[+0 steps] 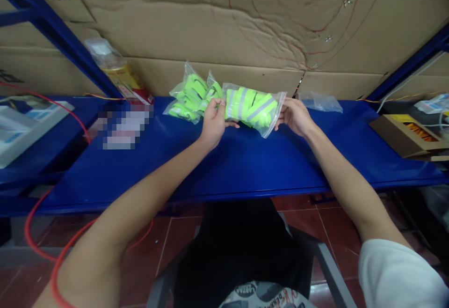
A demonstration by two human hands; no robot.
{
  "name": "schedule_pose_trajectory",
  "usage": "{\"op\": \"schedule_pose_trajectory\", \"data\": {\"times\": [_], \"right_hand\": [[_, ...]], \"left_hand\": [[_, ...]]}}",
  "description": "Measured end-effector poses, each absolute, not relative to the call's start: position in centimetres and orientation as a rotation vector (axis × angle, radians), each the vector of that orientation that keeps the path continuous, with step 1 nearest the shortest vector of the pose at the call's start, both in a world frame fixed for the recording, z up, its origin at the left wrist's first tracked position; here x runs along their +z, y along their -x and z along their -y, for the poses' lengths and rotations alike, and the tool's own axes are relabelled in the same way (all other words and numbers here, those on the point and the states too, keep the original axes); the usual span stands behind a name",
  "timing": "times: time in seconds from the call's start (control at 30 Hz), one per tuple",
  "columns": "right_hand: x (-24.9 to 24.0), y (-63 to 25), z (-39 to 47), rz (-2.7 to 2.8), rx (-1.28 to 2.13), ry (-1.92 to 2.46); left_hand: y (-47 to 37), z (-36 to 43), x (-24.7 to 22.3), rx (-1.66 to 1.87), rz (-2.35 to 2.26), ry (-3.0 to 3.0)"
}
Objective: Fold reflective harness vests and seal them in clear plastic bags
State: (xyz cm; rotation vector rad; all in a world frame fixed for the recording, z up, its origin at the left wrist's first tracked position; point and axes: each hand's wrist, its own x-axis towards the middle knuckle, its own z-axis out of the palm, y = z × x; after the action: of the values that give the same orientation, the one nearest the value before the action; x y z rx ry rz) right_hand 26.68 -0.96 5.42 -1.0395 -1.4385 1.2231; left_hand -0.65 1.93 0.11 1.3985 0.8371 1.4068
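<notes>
Between my two hands is a clear plastic bag [250, 106] filled with neon yellow-green straps that carry grey reflective stripes. My left hand [214, 120] grips the bag's left end, thumb on top and fingers underneath. At the bag's other end, my right hand [293, 115] pinches the clear edge, its fingers partly behind the plastic. More bagged neon straps [191, 93] lie just left of my left hand, against the cardboard. To the right of my right hand rests an empty-looking clear bag [321, 102].
The blue table [245, 172] backs onto a cardboard wall [182, 27]. At the left stand a bottle of yellow liquid [117, 71] and a pixelated patch. An open cardboard box [410, 135] with orange items sits at the right. A red hose [31, 223] loops at lower left.
</notes>
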Motion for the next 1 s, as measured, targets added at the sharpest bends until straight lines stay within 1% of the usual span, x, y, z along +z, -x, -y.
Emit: {"op": "schedule_pose_trajectory", "data": {"times": [0.07, 0.17, 0.33, 0.4, 0.47, 0.57, 0.77, 0.83, 1.0], "right_hand": [[5.8, -26.4, 1.3, 1.414, 1.273, 0.987], [5.8, -25.9, 1.6, 1.357, 1.21, 0.913], [4.8, -24.9, 1.6, 1.3, 1.01, 0.899], [4.5, -24.3, 1.7, 1.314, 0.951, 0.887], [4.2, -23.5, 2.1, 1.349, 0.951, 0.86], [3.9, -22.3, 2.8, 1.448, 1.02, 0.823], [3.6, -21.6, 3.5, 1.534, 1.124, 0.855], [3.5, -21.7, 3.5, 1.578, 1.081, 0.845], [3.4, -22.0, 3.6, 1.737, 0.813, 0.875]], "left_hand": [[0.6, -2.4, -0.5, 1.42, -0.823, -1.3], [0.9, -3.2, -1.2, 1.467, -0.797, -1.302], [1.8, -2.2, 0.0, 1.857, -1.025, -1.905], [1.6, -0.7, 1.1, 1.911, -1.029, -2.133], [0.9, 0.8, 1.9, 1.784, -0.893, -2.308], [-0.2, 2.1, 2.1, 1.632, -0.765, -2.405], [0.2, 1.6, 1.7, 1.65, -0.839, -2.499], [0.6, 1.5, 1.9, 1.631, -0.844, -2.551], [0.9, 1.3, 2.2, 1.65, -0.783, -2.617]]}}
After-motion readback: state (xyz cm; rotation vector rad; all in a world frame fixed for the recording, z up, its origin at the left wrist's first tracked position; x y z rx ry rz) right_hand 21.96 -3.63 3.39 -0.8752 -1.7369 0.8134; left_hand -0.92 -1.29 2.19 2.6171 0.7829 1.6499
